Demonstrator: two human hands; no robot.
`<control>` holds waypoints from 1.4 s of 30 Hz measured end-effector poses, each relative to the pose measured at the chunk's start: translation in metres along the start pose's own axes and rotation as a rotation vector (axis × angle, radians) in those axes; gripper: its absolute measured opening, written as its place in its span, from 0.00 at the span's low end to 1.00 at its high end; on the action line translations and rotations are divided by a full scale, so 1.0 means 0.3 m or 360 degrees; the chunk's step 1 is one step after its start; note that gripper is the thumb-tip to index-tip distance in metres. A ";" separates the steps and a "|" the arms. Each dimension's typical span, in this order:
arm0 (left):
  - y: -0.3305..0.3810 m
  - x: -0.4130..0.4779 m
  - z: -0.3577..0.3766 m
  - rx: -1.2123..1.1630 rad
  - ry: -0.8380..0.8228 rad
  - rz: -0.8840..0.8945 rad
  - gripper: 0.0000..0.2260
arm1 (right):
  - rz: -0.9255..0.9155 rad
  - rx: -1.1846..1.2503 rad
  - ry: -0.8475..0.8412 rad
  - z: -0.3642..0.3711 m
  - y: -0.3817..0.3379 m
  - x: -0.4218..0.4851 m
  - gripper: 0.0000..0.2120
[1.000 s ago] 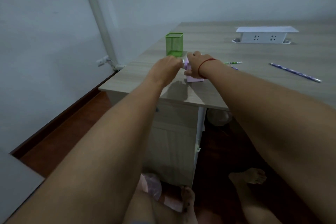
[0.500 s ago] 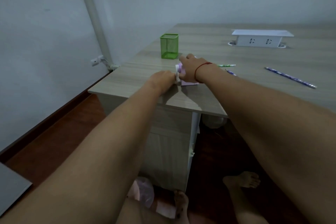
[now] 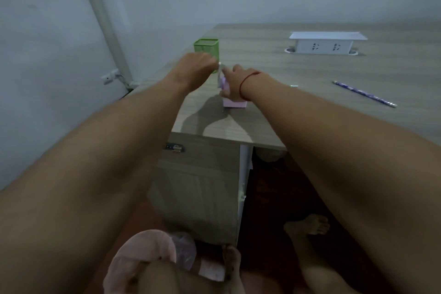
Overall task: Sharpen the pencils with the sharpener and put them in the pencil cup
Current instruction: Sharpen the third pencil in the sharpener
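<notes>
A pink desk sharpener (image 3: 235,104) stands near the table's front left corner. My right hand (image 3: 235,82), with a red string at the wrist, is clamped over its top and hides most of its body. My left hand (image 3: 194,68) is closed on the small pale crank (image 3: 219,64) at the sharpener's left side, now raised high. Just behind my left hand stands the green mesh pencil cup (image 3: 205,46), partly covered by it. A blue patterned pencil (image 3: 365,94) lies on the table to the right. Beyond my right wrist, only the end of another pencil (image 3: 293,85) shows.
A white socket box (image 3: 327,43) sits on the wooden table (image 3: 310,74) at the back. The table's front edge runs just below the sharpener, with a cabinet (image 3: 198,181) beneath. A wall and a pipe (image 3: 102,16) are on the left. Bare feet rest on the dark floor.
My left hand dropped beside the sharpener, then rose again to the top of the crank's circle. My right hand stayed on the sharpener. The view tilted downward.
</notes>
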State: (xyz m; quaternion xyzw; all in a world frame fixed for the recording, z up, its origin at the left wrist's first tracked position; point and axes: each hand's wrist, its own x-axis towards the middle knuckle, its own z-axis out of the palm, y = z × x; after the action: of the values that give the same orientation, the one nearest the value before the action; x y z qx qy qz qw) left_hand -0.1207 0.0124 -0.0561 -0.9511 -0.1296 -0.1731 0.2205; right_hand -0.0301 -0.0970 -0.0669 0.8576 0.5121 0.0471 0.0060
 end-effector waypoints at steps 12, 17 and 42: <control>0.122 -0.212 0.074 -0.0255 -0.0120 -0.0117 0.10 | -0.0049 -0.0080 -0.0037 -0.013 -0.031 -0.014 0.32; 0.119 -0.174 0.132 -0.0209 -0.0351 -0.0120 0.11 | -0.0106 -0.0038 -0.0013 0.000 -0.019 -0.007 0.30; 0.050 -0.158 0.006 -0.0315 0.0140 0.0086 0.06 | -0.0046 -0.0068 -0.0046 -0.011 -0.024 -0.006 0.33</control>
State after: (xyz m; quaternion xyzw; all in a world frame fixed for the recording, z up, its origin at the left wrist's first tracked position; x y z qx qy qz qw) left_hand -0.1584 -0.0079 -0.0817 -0.9629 -0.0764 -0.2205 0.1354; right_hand -0.0376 -0.0953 -0.0642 0.8504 0.5231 0.0456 0.0322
